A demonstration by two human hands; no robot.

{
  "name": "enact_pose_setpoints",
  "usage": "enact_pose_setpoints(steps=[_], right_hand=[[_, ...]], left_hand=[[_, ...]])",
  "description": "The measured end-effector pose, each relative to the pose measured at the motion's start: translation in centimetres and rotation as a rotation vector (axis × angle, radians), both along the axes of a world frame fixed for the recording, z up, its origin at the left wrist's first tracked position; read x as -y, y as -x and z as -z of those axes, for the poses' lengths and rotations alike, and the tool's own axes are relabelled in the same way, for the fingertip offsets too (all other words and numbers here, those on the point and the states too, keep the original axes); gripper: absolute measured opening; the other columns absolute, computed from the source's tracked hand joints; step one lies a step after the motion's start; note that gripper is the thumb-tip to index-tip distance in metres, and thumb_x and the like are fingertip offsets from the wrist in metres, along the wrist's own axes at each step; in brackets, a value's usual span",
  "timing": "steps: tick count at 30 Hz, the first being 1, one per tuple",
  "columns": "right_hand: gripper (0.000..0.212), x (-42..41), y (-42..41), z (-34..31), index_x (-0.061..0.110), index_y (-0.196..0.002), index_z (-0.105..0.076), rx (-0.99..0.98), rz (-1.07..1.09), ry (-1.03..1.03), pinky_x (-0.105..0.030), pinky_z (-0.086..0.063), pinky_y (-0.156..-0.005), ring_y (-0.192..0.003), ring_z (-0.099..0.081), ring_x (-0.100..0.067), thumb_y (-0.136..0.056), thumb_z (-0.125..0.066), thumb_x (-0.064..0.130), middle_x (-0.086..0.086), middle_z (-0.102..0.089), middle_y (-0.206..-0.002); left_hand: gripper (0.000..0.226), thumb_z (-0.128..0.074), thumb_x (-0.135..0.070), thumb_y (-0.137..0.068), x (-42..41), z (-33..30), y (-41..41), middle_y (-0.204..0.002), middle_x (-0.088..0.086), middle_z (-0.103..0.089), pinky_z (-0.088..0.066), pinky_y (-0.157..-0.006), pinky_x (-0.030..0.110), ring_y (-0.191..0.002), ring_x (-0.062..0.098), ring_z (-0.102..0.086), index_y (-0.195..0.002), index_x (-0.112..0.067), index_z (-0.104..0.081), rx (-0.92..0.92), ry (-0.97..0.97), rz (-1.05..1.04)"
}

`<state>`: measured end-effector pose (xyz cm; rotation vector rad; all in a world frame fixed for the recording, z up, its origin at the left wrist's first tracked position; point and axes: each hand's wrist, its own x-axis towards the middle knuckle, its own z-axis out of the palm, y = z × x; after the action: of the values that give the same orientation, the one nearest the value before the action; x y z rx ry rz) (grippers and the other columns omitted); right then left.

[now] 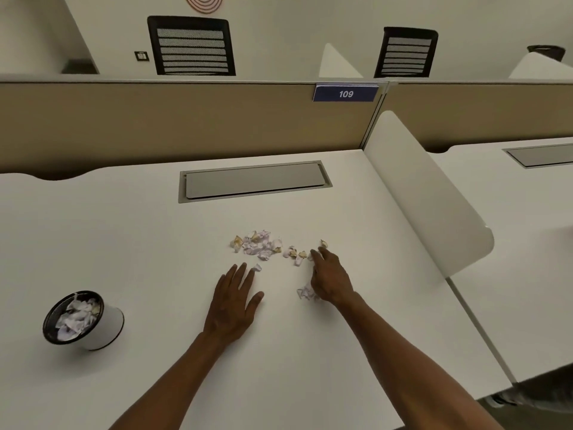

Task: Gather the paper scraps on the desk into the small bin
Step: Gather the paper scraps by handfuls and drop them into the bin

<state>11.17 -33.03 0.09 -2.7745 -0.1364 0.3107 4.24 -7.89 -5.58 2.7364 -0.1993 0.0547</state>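
Small crumpled paper scraps [260, 246], white and tan, lie in a loose cluster on the white desk [139, 243]. A few more scraps [296, 254] sit just to the right of that cluster. My left hand [235, 301] lies flat on the desk with straight fingers, its fingertips beside a single scrap [256, 267]. My right hand [330, 279] stands on its edge, fingers stretched out and touching the right-hand scraps. A crumpled white wad [305, 293] sits against its palm. The small white bin [108, 324] with a black rim stands at the left, holding several scraps.
A grey cable flap [254, 181] is set into the desk behind the scraps. A beige partition [186, 125] with a "109" label [345, 94] closes the back. A white curved side divider [434, 206] borders the right. Two black chairs stand beyond.
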Motion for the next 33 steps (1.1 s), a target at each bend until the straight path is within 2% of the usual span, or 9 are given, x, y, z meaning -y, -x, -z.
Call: enact_pose_setpoints(steps=[4,7,10,14,19,22,26,30,33], right_hand=[[0.052,-0.1,0.7,1.0,0.009,-0.137,-0.047,0.015,-0.128,0.102,-0.041,-0.049,-0.096,-0.13,-0.039,-0.032,-0.087,-0.057,0.018,-0.01,-0.043,-0.146],[0.045,-0.6,2.2,1.9,0.015,-0.133,-0.052,0.035,-0.169,0.066,-0.038,-0.05,-0.09,-0.126,-0.043,-0.028,-0.09,-0.055,0.026,-0.005,-0.05,-0.138],[0.039,-1.2,1.7,1.5,0.019,-0.131,-0.056,0.121,-0.1,-0.017,-0.037,-0.052,-0.085,-0.117,-0.053,-0.024,-0.093,-0.048,0.022,-0.002,-0.057,-0.129],[0.05,-2.2,-0.8,1.0,0.018,-0.141,-0.049,0.186,-0.1,-0.07,-0.038,-0.049,-0.098,-0.132,-0.045,-0.025,-0.092,-0.044,0.01,-0.006,-0.05,-0.145],[0.063,-2.8,-2.6,2.0,0.014,-0.154,-0.031,0.077,-0.282,0.007,-0.04,-0.028,-0.12,-0.149,-0.023,-0.029,-0.092,-0.042,0.005,-0.009,-0.027,-0.162],[0.059,-2.6,-1.7,2.8,0.011,-0.151,-0.036,0.12,-0.331,0.041,-0.041,-0.03,-0.119,-0.147,-0.028,-0.03,-0.093,-0.041,0.007,-0.011,-0.034,-0.159],[0.048,-2.1,1.2,3.2,0.013,-0.14,-0.053,0.17,-0.343,-0.032,-0.038,-0.04,-0.11,-0.136,-0.043,-0.027,-0.093,-0.043,0.01,-0.009,-0.052,-0.146],[0.04,-0.8,2.8,2.3,0.013,-0.126,-0.065,0.219,-0.235,-0.189,-0.037,-0.05,-0.1,-0.121,-0.057,-0.026,-0.088,-0.052,0.009,-0.007,-0.063,-0.131],[0.046,0.8,2.6,1.8,0.016,-0.124,-0.065,0.227,0.062,-0.269,-0.034,-0.05,-0.096,-0.122,-0.055,-0.022,-0.083,-0.049,0.005,-0.003,-0.063,-0.129]], left_hand=[[0.065,-0.031,-0.056,-0.099,0.2,-0.7,-2.4,-0.161,0.006,-0.033,-0.025,-0.122,0.043,-0.151,0.023,-0.024,-0.151,-0.017,-0.04,0.041,0.019,0.001],[0.063,-0.036,-0.054,-0.099,0.7,-1.0,-3.8,-0.158,0.006,-0.038,-0.027,-0.121,0.038,-0.149,0.024,-0.03,-0.15,-0.016,-0.041,0.053,0.045,0.005],[0.062,-0.041,-0.051,-0.101,1.6,-0.6,-3.9,-0.159,0.005,-0.037,-0.023,-0.122,0.033,-0.15,0.022,-0.028,-0.152,-0.015,-0.037,0.027,0.04,0.063],[0.065,-0.036,-0.052,-0.102,3.3,0.6,-2.2,-0.164,0.002,-0.023,-0.015,-0.126,0.038,-0.154,0.021,-0.015,-0.156,-0.017,-0.029,-0.016,0.024,0.13],[0.066,-0.023,-0.058,-0.103,5.1,1.3,-0.2,-0.167,-0.005,-0.006,-0.004,-0.127,0.037,-0.155,0.011,0.003,-0.159,-0.024,-0.013,-0.064,0.029,0.189],[0.063,-0.024,-0.057,-0.104,5.6,1.3,0.5,-0.167,-0.005,-0.009,-0.01,-0.127,0.038,-0.153,0.004,0.002,-0.158,-0.028,-0.011,-0.057,0.08,0.199],[0.061,-0.037,-0.045,-0.105,5.1,0.5,-0.8,-0.166,-0.002,-0.017,-0.019,-0.125,0.036,-0.154,0.008,-0.009,-0.158,-0.022,-0.019,-0.003,0.195,0.097],[0.065,-0.037,-0.05,-0.103,4.8,-0.1,-2.6,-0.167,-0.004,-0.011,-0.011,-0.126,0.03,-0.154,0.008,-0.004,-0.159,-0.023,-0.016,-0.06,0.204,0.035],[0.066,-0.03,-0.052,-0.104,5.2,0.5,-2.5,-0.167,-0.004,-0.004,-0.007,-0.127,0.034,-0.155,0.011,0.002,-0.159,-0.022,-0.01,-0.105,0.13,0.109]])
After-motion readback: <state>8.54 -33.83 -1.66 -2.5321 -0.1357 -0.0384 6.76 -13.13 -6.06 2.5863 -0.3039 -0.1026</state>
